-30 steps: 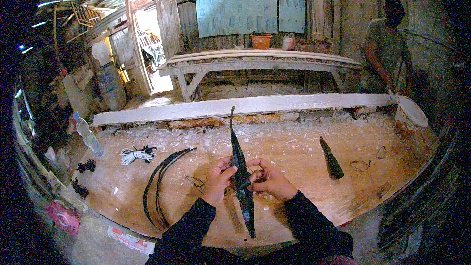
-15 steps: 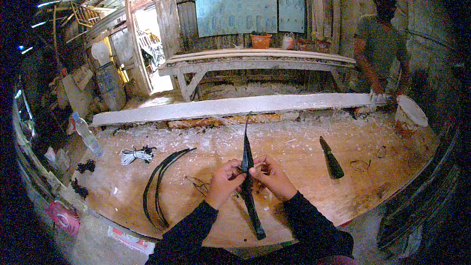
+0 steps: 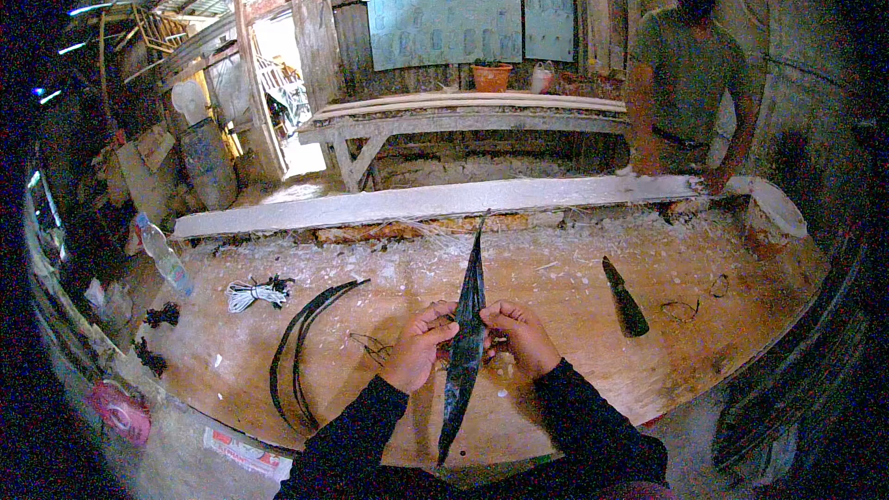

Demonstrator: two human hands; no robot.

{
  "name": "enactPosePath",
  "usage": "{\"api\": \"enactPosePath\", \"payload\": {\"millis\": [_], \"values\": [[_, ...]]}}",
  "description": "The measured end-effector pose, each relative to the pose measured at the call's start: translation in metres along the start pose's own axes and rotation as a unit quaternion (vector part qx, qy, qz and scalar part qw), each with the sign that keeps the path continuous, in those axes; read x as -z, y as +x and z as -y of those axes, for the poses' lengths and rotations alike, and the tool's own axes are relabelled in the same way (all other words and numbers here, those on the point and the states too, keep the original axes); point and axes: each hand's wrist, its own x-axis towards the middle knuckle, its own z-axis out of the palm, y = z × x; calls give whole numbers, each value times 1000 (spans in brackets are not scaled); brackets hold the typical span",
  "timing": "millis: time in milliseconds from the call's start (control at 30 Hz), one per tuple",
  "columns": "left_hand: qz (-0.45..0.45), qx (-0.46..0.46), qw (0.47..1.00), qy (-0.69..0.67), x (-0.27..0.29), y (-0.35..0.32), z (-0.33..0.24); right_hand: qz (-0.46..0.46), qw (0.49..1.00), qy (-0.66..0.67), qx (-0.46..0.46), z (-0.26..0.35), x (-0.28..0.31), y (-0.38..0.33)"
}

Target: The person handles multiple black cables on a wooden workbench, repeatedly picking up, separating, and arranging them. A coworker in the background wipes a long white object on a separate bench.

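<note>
my left hand (image 3: 417, 352) and right hand (image 3: 523, 338) both pinch the long dark tapered blade (image 3: 466, 333) at mid-length, upright above the plywood table (image 3: 556, 380), tip away from me; gripping from both sides likely steadies it for inspection

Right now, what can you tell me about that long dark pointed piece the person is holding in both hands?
The long dark piece is slim, blade-shaped and tapered to a point at both ends, black and slightly glossy. It is held nearly upright above the wooden work surface, one tip pointing away, the other toward the person. The left hand and right hand pinch its widest middle from either side.
</note>
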Motion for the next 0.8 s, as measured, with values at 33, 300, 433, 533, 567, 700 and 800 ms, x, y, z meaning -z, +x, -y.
{"api": "enactPosePath", "payload": {"millis": [33, 300, 433, 533, 567, 700, 800], "values": [[-8, -29, 999, 39, 0, -1, 1, -10, 1000, -18, 1, 0, 0, 0], [-59, -26, 991, 114, -6, -7, -4, 10, 990, -142, 22, -8, 7, 8], [-92, -15, 978, 185, -12, -10, -15, 22, 990, -137, 20, -7, 6, 8], [-101, -27, 979, 173, -20, -16, -23, 23, 994, -109, 16, -6, 5, 7], [-90, -39, 985, 144, -22, -18, -25, 32, 995, -96, 15, -5, 4, 7], [-41, -13, 997, 60, -23, -22, -29, 24, 997, -79, 8, -3, 2, 5], [-60, -3, 995, 84, -18, -18, -25, 26, 994, -100, 30, -2, 1, 4]]}}
